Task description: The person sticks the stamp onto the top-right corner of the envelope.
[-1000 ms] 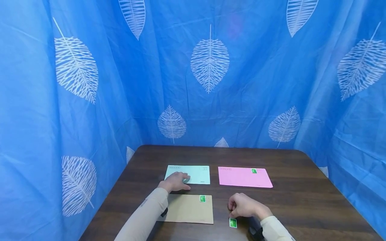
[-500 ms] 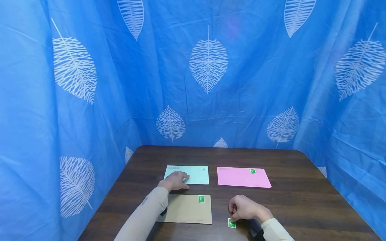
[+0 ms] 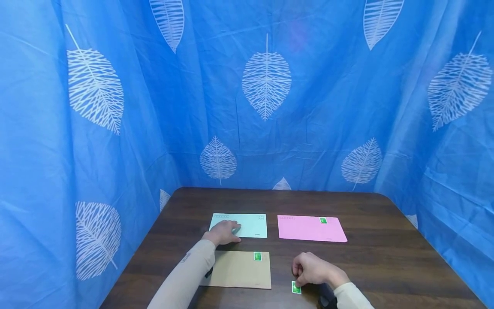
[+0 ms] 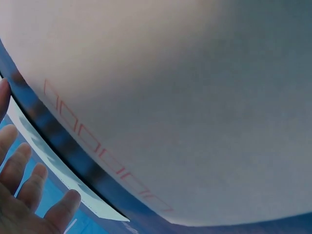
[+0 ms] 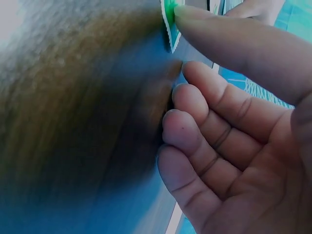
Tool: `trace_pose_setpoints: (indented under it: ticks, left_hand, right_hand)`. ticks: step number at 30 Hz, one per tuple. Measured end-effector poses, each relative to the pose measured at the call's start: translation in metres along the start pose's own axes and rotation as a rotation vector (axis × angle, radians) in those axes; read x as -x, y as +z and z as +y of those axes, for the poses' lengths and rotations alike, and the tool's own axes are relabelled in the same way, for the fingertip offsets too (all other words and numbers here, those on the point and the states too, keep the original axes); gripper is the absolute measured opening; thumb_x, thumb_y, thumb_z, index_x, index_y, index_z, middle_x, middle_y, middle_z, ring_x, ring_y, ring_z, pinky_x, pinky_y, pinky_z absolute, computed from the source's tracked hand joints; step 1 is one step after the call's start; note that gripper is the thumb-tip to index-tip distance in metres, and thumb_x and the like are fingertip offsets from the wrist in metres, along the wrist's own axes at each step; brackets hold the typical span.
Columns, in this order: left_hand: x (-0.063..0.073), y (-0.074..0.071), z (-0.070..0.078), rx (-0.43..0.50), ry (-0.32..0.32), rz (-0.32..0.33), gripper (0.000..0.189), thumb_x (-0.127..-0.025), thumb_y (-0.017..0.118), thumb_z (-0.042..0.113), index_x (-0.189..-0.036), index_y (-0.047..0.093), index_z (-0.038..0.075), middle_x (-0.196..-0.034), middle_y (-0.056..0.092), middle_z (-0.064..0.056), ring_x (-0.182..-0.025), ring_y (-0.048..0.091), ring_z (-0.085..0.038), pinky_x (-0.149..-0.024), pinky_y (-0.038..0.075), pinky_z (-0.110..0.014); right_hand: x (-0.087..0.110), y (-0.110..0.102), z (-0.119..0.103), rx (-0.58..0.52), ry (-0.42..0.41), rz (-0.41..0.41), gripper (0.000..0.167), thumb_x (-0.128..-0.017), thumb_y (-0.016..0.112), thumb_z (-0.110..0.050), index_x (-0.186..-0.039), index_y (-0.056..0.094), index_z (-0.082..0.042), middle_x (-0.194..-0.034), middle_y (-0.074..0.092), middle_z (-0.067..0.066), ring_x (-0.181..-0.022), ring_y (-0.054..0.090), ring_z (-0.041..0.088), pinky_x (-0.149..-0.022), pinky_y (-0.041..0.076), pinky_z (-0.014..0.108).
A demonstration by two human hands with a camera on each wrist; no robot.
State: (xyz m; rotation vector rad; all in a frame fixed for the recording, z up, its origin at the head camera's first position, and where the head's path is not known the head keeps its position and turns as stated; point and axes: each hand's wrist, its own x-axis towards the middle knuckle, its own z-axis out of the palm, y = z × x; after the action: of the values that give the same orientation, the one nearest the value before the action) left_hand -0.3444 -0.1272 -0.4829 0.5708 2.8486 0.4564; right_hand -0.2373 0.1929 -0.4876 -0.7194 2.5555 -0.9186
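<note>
My left hand (image 3: 221,232) rests with spread fingers over the lower left of a mint-green envelope (image 3: 252,225); in the left wrist view its fingertips (image 4: 35,183) lie over that envelope's pale edge. At the front of the table, my right hand (image 3: 314,269) touches a small green stamp (image 3: 296,287) with its thumb. In the right wrist view, the thumb (image 5: 195,18) lies fairly straight, its tip on the stamp's face, while the other fingers (image 5: 180,129) bend loosely below, apart from the stamp.
A tan envelope (image 3: 243,270) with a green stamp (image 3: 257,256) lies below the left forearm. Back right is a pink envelope (image 3: 308,228), also stamped (image 3: 323,220). Blue leaf-patterned curtains (image 3: 305,98) surround the dark wooden table (image 3: 386,249).
The right thumb has come down onto the loose stamp, from just above its top edge. The left hand and the envelopes hold their places; the head view shifts slightly.
</note>
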Motion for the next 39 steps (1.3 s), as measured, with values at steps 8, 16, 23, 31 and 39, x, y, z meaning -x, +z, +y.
trace_pose_setpoints:
  ticks: [8,16,23,31,39]
  left_hand:
    - [-0.0002,0.0016,0.0006,0.018,-0.018,0.002,0.056,-0.091,0.074,0.032,-0.14,0.059,0.011,-0.15,0.053,-0.012,-0.141,0.046,-0.035,-0.116,0.038,-0.052]
    - [-0.0039,0.0013,-0.0007,0.001,-0.012,-0.009,0.055,-0.091,0.073,0.034,-0.139,0.06,0.01,-0.149,0.054,-0.013,-0.141,0.047,-0.034,-0.116,0.038,-0.051]
    - [-0.0064,0.0005,-0.0022,-0.005,-0.014,-0.012,0.053,-0.092,0.071,0.035,-0.138,0.061,0.011,-0.148,0.054,-0.013,-0.141,0.047,-0.034,-0.117,0.038,-0.05]
    - [-0.0064,0.0004,-0.0045,-0.008,-0.024,-0.019,0.053,-0.092,0.07,0.034,-0.139,0.06,0.01,-0.149,0.052,-0.014,-0.142,0.045,-0.035,-0.117,0.037,-0.05]
    - [-0.008,0.0005,-0.0027,-0.018,-0.039,-0.028,0.052,-0.091,0.071,0.035,-0.136,0.063,0.012,-0.146,0.055,-0.013,-0.14,0.047,-0.034,-0.116,0.038,-0.049]
  right_hand:
    - [0.0004,0.0014,-0.0015,0.01,0.001,0.005,0.021,-0.073,0.081,0.001,-0.075,0.064,-0.009,-0.066,0.052,-0.008,-0.059,0.046,0.003,-0.053,0.039,0.019]
    - [0.0014,0.0024,-0.0012,0.007,-0.018,0.006,0.021,-0.074,0.08,0.003,-0.073,0.064,-0.01,-0.065,0.052,-0.01,-0.058,0.046,0.001,-0.052,0.039,0.018]
    - [0.0015,0.0029,-0.0013,0.016,-0.014,0.007,0.021,-0.078,0.076,0.003,-0.071,0.064,-0.013,-0.062,0.051,-0.013,-0.055,0.044,0.0,-0.05,0.037,0.017]
    - [0.0012,0.004,-0.0025,0.031,-0.011,0.013,0.02,-0.08,0.072,0.004,-0.07,0.064,-0.012,-0.061,0.05,-0.013,-0.054,0.043,0.0,-0.05,0.036,0.017]
    - [0.0016,0.0049,-0.0022,0.02,0.014,0.018,0.022,-0.08,0.074,0.004,-0.069,0.063,-0.012,-0.062,0.051,-0.012,-0.054,0.043,0.001,-0.05,0.035,0.017]
